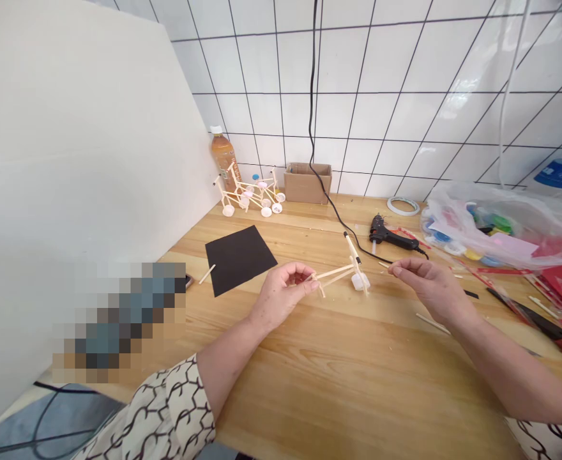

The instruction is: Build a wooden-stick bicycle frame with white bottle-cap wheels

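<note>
A small model bicycle frame (334,273) made of thin wooden sticks is pinched at its left end by my left hand (288,291). Its handlebar (352,248) has black tips, and a white round wheel (360,282) sits at its right end, close to the tabletop. To the right, my right hand (427,284) is closed in a pinch on a short wooden stick (384,264), which points left toward the model. The two hands are apart, with the model's front end between them.
Finished stick bicycles (250,195) stand at the back left beside a drink bottle (223,153). A black sheet (240,259), a cardboard box (308,184), a glue gun (391,235), a tape roll (403,205) and a plastic bag of caps (496,223) lie around. A black cord (311,96) hangs down behind.
</note>
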The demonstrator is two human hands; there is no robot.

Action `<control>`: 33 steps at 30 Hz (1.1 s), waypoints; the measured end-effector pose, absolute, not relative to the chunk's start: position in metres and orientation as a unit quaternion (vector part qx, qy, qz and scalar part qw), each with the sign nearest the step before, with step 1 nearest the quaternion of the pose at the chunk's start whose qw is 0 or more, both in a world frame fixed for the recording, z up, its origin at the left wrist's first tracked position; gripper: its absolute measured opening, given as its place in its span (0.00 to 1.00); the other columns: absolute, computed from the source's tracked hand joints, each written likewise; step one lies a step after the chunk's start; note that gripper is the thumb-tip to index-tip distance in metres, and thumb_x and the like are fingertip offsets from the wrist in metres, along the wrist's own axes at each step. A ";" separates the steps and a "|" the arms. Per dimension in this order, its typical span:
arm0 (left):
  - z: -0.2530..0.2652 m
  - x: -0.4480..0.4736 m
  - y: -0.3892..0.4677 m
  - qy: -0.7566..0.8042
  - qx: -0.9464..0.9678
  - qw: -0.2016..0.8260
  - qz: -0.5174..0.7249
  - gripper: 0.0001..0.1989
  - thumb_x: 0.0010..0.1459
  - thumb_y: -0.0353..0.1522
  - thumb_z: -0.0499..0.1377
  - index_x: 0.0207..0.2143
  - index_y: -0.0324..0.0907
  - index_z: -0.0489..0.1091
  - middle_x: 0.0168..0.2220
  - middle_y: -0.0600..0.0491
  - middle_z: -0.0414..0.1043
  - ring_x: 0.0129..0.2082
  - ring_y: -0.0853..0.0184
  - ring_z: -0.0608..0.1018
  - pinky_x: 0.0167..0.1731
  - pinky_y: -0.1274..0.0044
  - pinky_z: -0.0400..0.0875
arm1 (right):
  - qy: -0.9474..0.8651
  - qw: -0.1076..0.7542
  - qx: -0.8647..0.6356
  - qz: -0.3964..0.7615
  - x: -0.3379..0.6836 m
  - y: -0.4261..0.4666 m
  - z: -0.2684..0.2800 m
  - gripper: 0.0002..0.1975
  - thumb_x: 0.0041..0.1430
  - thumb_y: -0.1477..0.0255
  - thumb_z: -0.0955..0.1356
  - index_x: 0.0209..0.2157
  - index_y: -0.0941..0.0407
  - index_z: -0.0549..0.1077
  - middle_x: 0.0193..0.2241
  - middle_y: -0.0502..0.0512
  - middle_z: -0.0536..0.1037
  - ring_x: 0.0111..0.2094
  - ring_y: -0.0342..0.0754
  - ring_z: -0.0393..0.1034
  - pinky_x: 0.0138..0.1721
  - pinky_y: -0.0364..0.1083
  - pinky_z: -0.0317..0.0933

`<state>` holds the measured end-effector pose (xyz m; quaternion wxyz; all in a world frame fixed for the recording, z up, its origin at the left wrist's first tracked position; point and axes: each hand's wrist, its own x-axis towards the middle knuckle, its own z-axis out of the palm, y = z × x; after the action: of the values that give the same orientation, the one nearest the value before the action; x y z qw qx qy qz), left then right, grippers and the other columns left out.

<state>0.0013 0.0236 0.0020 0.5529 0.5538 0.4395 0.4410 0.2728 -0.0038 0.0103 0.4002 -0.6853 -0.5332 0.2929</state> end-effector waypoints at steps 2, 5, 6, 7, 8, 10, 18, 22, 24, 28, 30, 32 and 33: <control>0.002 0.001 0.024 0.437 0.554 0.554 0.442 0.10 0.43 0.32 0.67 0.29 0.38 0.72 0.27 0.55 0.72 0.29 0.70 0.73 0.34 0.76 0.67 | -0.523 0.415 -0.685 0.291 0.272 -0.003 0.011 0.10 0.47 0.61 0.69 0.27 0.53 0.75 0.28 0.52 0.79 0.33 0.50 0.72 0.37 0.48 0.62; 0.001 0.001 0.024 0.435 0.554 0.554 0.444 0.10 0.43 0.33 0.66 0.29 0.39 0.72 0.27 0.54 0.72 0.29 0.70 0.73 0.34 0.76 0.68 | -0.519 0.434 -0.677 0.291 0.268 -0.004 0.015 0.10 0.46 0.61 0.70 0.27 0.53 0.76 0.30 0.53 0.80 0.35 0.51 0.72 0.39 0.49 0.63; 0.000 0.001 0.024 0.435 0.555 0.553 0.444 0.10 0.44 0.33 0.66 0.29 0.39 0.72 0.28 0.54 0.72 0.29 0.69 0.73 0.34 0.76 0.68 | -0.524 0.434 -0.673 0.290 0.266 -0.004 0.017 0.11 0.46 0.60 0.70 0.28 0.53 0.76 0.30 0.54 0.80 0.34 0.51 0.73 0.39 0.49 0.64; 0.000 0.001 0.024 0.435 0.555 0.552 0.445 0.10 0.44 0.33 0.66 0.29 0.39 0.72 0.28 0.54 0.72 0.29 0.69 0.73 0.34 0.76 0.68 | -0.530 0.433 -0.670 0.288 0.264 -0.005 0.019 0.12 0.46 0.59 0.70 0.28 0.53 0.77 0.29 0.54 0.80 0.34 0.51 0.73 0.38 0.50 0.64; -0.001 0.001 0.024 0.434 0.555 0.552 0.445 0.10 0.44 0.33 0.66 0.29 0.39 0.72 0.28 0.54 0.72 0.29 0.70 0.73 0.34 0.76 0.68 | -0.534 0.430 -0.670 0.284 0.263 -0.005 0.020 0.12 0.46 0.58 0.70 0.27 0.53 0.77 0.29 0.54 0.80 0.33 0.51 0.73 0.37 0.49 0.64; -0.001 0.001 0.024 0.433 0.555 0.554 0.445 0.10 0.44 0.33 0.66 0.29 0.39 0.72 0.27 0.54 0.72 0.29 0.70 0.73 0.34 0.76 0.68 | -0.539 0.421 -0.677 0.270 0.260 -0.006 0.022 0.13 0.47 0.57 0.69 0.26 0.53 0.76 0.26 0.54 0.79 0.30 0.50 0.72 0.34 0.48 0.64; 0.000 0.001 0.024 0.434 0.551 0.557 0.445 0.09 0.44 0.32 0.66 0.29 0.38 0.72 0.27 0.55 0.72 0.29 0.71 0.73 0.34 0.77 0.67 | -0.594 0.341 -0.704 0.191 0.258 -0.008 0.021 0.21 0.51 0.52 0.65 0.17 0.54 0.66 0.14 0.47 0.64 0.16 0.41 0.54 0.19 0.43 0.49; 0.000 0.001 0.024 0.434 0.553 0.556 0.443 0.10 0.44 0.32 0.66 0.29 0.38 0.72 0.28 0.55 0.72 0.29 0.70 0.73 0.34 0.77 0.67 | -0.635 0.306 -0.694 0.145 0.257 -0.008 0.021 0.24 0.55 0.52 0.60 0.15 0.54 0.59 0.13 0.47 0.58 0.17 0.41 0.51 0.19 0.43 0.47; 0.000 0.001 0.024 0.435 0.553 0.555 0.443 0.10 0.44 0.32 0.66 0.29 0.39 0.72 0.28 0.55 0.72 0.29 0.70 0.73 0.35 0.77 0.68 | -0.646 0.297 -0.693 0.121 0.259 -0.007 0.020 0.24 0.56 0.53 0.59 0.15 0.54 0.56 0.13 0.47 0.56 0.17 0.42 0.52 0.20 0.43 0.46; 0.000 0.001 0.024 0.436 0.552 0.557 0.442 0.10 0.43 0.32 0.67 0.29 0.39 0.72 0.28 0.55 0.72 0.29 0.70 0.73 0.34 0.77 0.68 | -0.649 0.306 -0.687 0.115 0.264 -0.005 0.017 0.17 0.57 0.58 0.59 0.20 0.53 0.61 0.16 0.47 0.63 0.20 0.44 0.57 0.22 0.44 0.52; 0.000 0.001 0.024 0.434 0.552 0.559 0.442 0.10 0.43 0.32 0.67 0.29 0.39 0.72 0.28 0.55 0.72 0.29 0.70 0.73 0.34 0.77 0.68 | -0.649 0.313 -0.678 0.144 0.264 -0.005 0.016 0.15 0.57 0.59 0.60 0.22 0.54 0.64 0.19 0.49 0.66 0.22 0.45 0.60 0.24 0.44 0.55; 0.000 0.000 0.024 0.433 0.552 0.560 0.441 0.09 0.44 0.32 0.66 0.29 0.38 0.72 0.28 0.55 0.72 0.29 0.71 0.73 0.34 0.77 0.67 | -0.642 0.315 -0.679 0.166 0.264 -0.006 0.017 0.16 0.56 0.58 0.60 0.22 0.54 0.64 0.19 0.48 0.65 0.22 0.44 0.59 0.24 0.44 0.55; 0.000 0.000 0.025 0.433 0.553 0.560 0.440 0.09 0.44 0.31 0.66 0.30 0.38 0.72 0.28 0.55 0.72 0.29 0.71 0.73 0.34 0.77 0.67 | -0.638 0.315 -0.682 0.168 0.263 -0.006 0.017 0.17 0.56 0.58 0.60 0.21 0.54 0.63 0.18 0.48 0.63 0.21 0.44 0.58 0.23 0.44 0.53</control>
<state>0.0003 0.0246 -0.0001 0.5596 0.5530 0.4327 0.4402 0.2630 -0.0059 0.0174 0.3148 -0.6821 -0.6384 0.1680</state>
